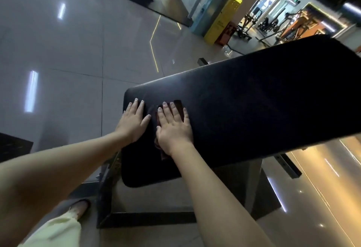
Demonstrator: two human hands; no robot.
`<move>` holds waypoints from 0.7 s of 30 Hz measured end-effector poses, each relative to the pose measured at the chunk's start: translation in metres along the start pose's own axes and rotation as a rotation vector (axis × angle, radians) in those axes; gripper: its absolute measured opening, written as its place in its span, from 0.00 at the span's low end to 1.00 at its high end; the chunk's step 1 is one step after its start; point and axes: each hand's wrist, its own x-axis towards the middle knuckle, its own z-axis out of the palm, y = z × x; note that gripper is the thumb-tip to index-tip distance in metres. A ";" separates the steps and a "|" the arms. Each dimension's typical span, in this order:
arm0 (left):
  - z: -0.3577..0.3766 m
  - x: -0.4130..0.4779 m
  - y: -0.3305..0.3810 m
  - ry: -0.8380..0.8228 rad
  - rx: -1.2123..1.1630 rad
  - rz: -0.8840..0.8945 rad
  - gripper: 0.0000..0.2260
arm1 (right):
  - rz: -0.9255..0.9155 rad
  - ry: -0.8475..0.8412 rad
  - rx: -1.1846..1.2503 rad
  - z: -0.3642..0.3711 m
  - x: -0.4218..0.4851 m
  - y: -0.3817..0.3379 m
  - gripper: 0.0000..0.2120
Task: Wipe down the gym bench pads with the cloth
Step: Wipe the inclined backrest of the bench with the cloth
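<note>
A long black gym bench pad (pixel 244 106) runs from the centre toward the upper right. Near its left end lies a dark reddish-brown cloth (pixel 178 104), mostly hidden under my right hand (pixel 173 127), which presses flat on it with straight, spread fingers. My left hand (pixel 133 121) rests flat on the bare pad just to the left of the cloth, close to the pad's left edge, fingers straight. A strip of the cloth shows beyond my right fingertips and another below my right wrist.
The bench's dark metal frame (pixel 144 217) stands on a glossy tiled floor (pixel 68 55). My foot in a slipper (pixel 80 206) and a pale trouser leg are at the lower left. Gym machines (pixel 271 22) and a yellow stand (pixel 222 20) are in the background.
</note>
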 end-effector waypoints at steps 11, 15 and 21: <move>0.009 -0.056 0.017 0.021 -0.048 -0.025 0.30 | -0.078 0.001 -0.006 0.019 -0.085 0.005 0.28; 0.016 -0.064 0.010 0.052 -0.061 0.015 0.30 | -0.134 0.000 -0.031 0.019 -0.080 0.010 0.27; 0.016 -0.049 -0.009 0.072 -0.090 0.107 0.28 | -0.211 -0.002 -0.069 0.015 -0.043 0.006 0.28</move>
